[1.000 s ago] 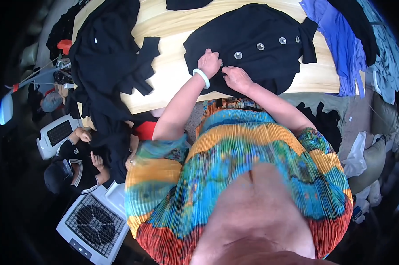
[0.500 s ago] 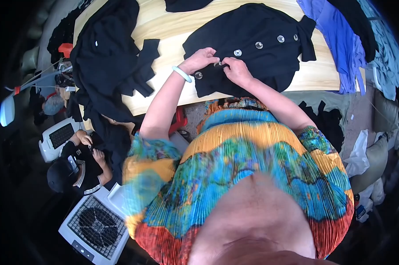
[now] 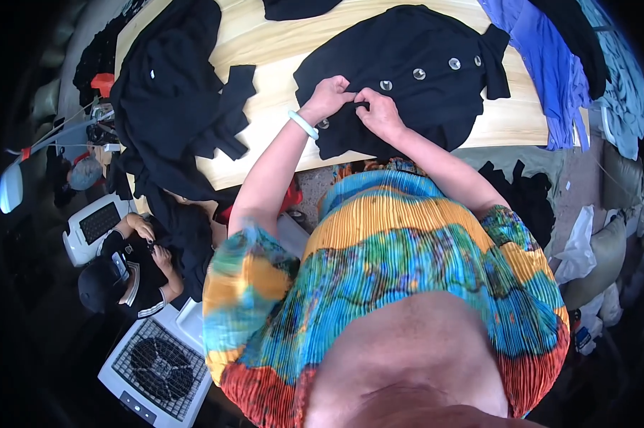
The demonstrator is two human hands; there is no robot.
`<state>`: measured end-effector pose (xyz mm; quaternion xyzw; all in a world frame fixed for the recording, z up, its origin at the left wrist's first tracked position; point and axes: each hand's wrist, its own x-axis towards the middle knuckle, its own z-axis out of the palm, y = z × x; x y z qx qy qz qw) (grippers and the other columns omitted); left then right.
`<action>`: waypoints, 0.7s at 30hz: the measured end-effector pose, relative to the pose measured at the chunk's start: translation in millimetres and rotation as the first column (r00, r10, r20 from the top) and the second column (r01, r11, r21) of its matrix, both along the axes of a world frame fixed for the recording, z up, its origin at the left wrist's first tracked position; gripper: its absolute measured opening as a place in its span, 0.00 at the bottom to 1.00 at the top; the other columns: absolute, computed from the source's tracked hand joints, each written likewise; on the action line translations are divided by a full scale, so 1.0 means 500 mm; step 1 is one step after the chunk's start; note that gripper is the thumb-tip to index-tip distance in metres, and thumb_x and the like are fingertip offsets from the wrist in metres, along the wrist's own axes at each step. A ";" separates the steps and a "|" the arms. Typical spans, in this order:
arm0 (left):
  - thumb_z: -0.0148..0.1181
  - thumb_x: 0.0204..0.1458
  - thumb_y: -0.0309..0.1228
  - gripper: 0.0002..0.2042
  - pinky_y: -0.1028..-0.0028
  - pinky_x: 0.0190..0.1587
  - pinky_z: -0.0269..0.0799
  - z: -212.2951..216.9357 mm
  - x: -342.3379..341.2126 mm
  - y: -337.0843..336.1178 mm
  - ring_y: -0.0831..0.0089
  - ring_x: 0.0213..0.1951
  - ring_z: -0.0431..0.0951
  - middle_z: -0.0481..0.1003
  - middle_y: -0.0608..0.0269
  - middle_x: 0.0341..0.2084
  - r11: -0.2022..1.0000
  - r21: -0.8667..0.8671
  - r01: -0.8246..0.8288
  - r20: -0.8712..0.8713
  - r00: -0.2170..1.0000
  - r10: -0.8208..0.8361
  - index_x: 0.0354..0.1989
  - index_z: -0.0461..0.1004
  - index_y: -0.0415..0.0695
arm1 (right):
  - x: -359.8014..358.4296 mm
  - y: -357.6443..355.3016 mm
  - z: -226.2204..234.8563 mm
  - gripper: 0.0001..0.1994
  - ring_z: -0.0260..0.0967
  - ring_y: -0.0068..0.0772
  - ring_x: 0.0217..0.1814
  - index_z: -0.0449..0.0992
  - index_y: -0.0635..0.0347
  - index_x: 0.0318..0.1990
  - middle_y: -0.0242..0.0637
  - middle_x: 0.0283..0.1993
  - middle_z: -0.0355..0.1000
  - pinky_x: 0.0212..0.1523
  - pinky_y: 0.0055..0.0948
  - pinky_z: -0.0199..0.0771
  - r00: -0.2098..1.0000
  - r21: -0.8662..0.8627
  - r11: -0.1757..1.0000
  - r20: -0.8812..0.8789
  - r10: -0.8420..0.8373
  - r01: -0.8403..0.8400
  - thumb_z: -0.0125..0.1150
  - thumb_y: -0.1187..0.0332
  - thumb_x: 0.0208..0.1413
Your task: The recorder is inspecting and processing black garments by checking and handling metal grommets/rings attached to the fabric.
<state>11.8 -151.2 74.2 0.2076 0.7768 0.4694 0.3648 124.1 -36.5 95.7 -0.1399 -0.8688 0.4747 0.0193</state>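
A black buttoned garment [image 3: 436,107] lies spread on the wooden table in front of me. A row of large shiny round buttons [image 3: 419,73] runs across it. My left hand [image 3: 327,100], with a pale bangle on its wrist, pinches the cloth along this row. Close against its fingertips, my right hand [image 3: 380,118] is closed on the same strip with bent fingers. Whatever lies between the fingertips is covered by them. One button [image 3: 324,123] shows partly below my left hand, and the others lie to the right.
Another black garment [image 3: 169,93] drapes over the table's [image 3: 265,78] left side. Purple clothing [image 3: 543,64] hangs at the right edge, with grey-blue clothing [image 3: 621,93] beyond. A person in a black cap [image 3: 99,285] works at lower left near a fan unit [image 3: 158,364].
My left hand has shifted slightly right, closer to my right hand. The button that showed between my hands is now hidden by my fingers. The garment has barely moved.
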 end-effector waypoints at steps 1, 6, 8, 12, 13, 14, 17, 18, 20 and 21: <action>0.58 0.42 0.23 0.06 0.83 0.26 0.58 0.006 0.005 0.005 0.88 0.22 0.61 0.65 0.75 0.16 1.000 -0.002 -0.019 0.044 0.999 0.019 0.22 0.66 0.43 | -0.001 0.002 -0.002 0.09 0.68 0.47 0.34 0.67 0.62 0.33 0.47 0.32 0.69 0.38 0.38 0.68 0.999 -0.026 1.000 0.044 -0.016 0.017 0.52 0.76 0.40; 0.57 0.44 0.24 0.04 0.84 0.26 0.59 0.024 0.003 0.005 0.88 0.23 0.62 0.67 0.74 0.17 0.997 -0.005 -0.078 0.209 0.975 0.077 0.23 0.67 0.44 | -0.003 0.006 -0.010 0.13 0.68 0.48 0.37 0.64 0.63 0.39 0.49 0.33 0.69 0.40 0.39 0.68 0.999 0.029 1.000 -0.047 -0.012 0.013 0.54 0.75 0.43; 0.57 0.44 0.24 0.04 0.84 0.27 0.59 0.021 0.001 0.004 0.88 0.23 0.63 0.68 0.74 0.17 0.997 0.004 -0.074 0.237 0.969 0.071 0.24 0.68 0.44 | -0.003 0.007 -0.005 0.14 0.68 0.48 0.38 0.64 0.64 0.40 0.50 0.34 0.69 0.41 0.39 0.68 0.999 0.061 0.998 -0.049 -0.005 0.008 0.54 0.75 0.44; 0.56 0.45 0.25 0.03 0.83 0.29 0.62 0.008 0.001 -0.003 0.87 0.25 0.66 0.70 0.70 0.20 1.000 0.022 -0.015 0.137 0.990 0.012 0.27 0.69 0.41 | -0.001 0.009 -0.001 0.12 0.67 0.47 0.41 0.65 0.66 0.39 0.50 0.35 0.68 0.42 0.37 0.67 0.991 0.301 0.949 -0.069 0.118 -0.092 0.52 0.74 0.45; 0.56 0.46 0.26 0.05 0.82 0.30 0.64 0.007 0.002 -0.005 0.85 0.27 0.67 0.71 0.68 0.21 0.998 0.015 0.054 0.040 0.998 -0.054 0.30 0.69 0.39 | -0.001 0.009 -0.001 0.10 0.67 0.46 0.41 0.65 0.66 0.38 0.49 0.35 0.68 0.42 0.37 0.67 0.986 0.362 0.924 -0.067 0.154 -0.120 0.52 0.74 0.45; 0.56 0.46 0.26 0.05 0.82 0.30 0.64 0.006 0.004 -0.006 0.85 0.27 0.67 0.71 0.68 0.21 0.998 0.015 0.055 0.038 0.998 -0.055 0.30 0.69 0.39 | -0.002 0.011 -0.001 0.10 0.67 0.46 0.41 0.65 0.66 0.38 0.49 0.35 0.68 0.42 0.37 0.67 0.986 0.363 0.924 -0.069 0.153 -0.119 0.52 0.74 0.45; 0.58 0.43 0.36 0.23 0.74 0.38 0.67 0.068 0.028 -0.012 0.70 0.34 0.72 0.72 0.53 0.30 0.963 -0.113 0.243 -0.236 0.935 -0.264 0.45 0.64 0.35 | -0.001 0.022 0.002 0.07 0.67 0.45 0.38 0.66 0.65 0.34 0.48 0.33 0.68 0.40 0.37 0.66 0.981 0.411 0.899 -0.046 0.188 -0.152 0.51 0.74 0.46; 0.58 0.42 0.37 0.23 0.72 0.40 0.67 0.075 0.034 -0.005 0.65 0.35 0.72 0.71 0.50 0.32 0.954 -0.148 0.262 -0.270 0.917 -0.294 0.45 0.64 0.35 | 0.001 0.029 0.002 0.06 0.67 0.45 0.38 0.66 0.65 0.33 0.48 0.32 0.67 0.40 0.37 0.66 0.981 0.416 0.894 -0.018 0.193 -0.168 0.50 0.74 0.46; 0.56 0.42 0.33 0.21 0.66 0.45 0.65 0.059 0.045 -0.011 0.55 0.40 0.71 0.70 0.45 0.37 0.957 -0.164 0.239 -0.480 0.829 -0.289 0.44 0.65 0.34 | -0.002 0.023 0.009 0.06 0.67 0.45 0.37 0.66 0.65 0.32 0.48 0.31 0.67 0.39 0.38 0.66 0.976 0.418 0.886 0.001 0.219 -0.199 0.50 0.74 0.46; 0.56 0.42 0.33 0.21 0.66 0.45 0.65 0.051 0.050 -0.014 0.55 0.40 0.71 0.70 0.45 0.37 0.958 -0.166 0.234 -0.481 0.829 -0.285 0.44 0.65 0.34 | -0.004 0.020 0.010 0.06 0.67 0.45 0.37 0.66 0.66 0.32 0.48 0.31 0.67 0.39 0.38 0.66 0.972 0.417 0.882 0.015 0.235 -0.220 0.49 0.74 0.46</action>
